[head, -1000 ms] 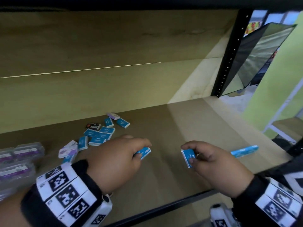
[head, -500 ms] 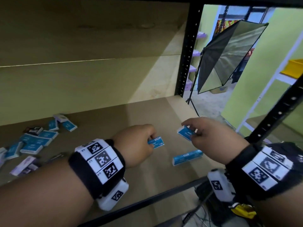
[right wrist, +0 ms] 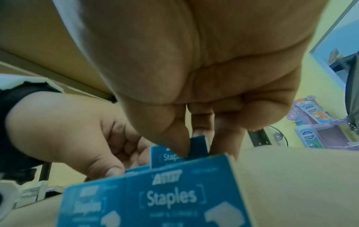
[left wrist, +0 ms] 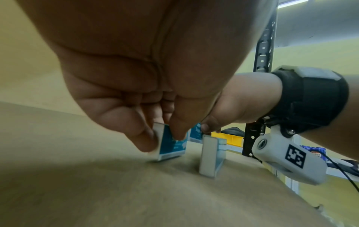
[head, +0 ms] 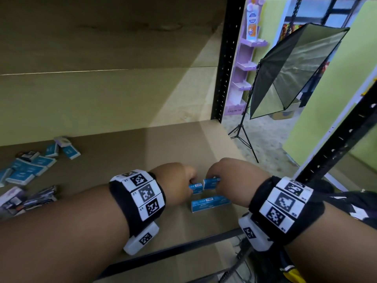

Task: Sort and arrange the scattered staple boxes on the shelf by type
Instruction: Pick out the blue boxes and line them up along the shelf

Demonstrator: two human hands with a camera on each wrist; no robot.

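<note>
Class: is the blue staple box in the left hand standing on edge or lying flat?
On edge: the blue staple box stands upright, bottom edge touching the shelf, pinched by the left hand.

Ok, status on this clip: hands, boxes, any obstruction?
Left hand pinches a blue staple box; right hand pinches another. Both stand on edge behind the standing blue row. Scattered pile unsorted, far left. Nothing in the way.

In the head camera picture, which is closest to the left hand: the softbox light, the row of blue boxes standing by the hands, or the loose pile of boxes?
1. Row of blue boxes, just right of the left hand.
2. Loose pile of boxes, far left.
3. Softbox light, outside the shelf, far right.
</note>
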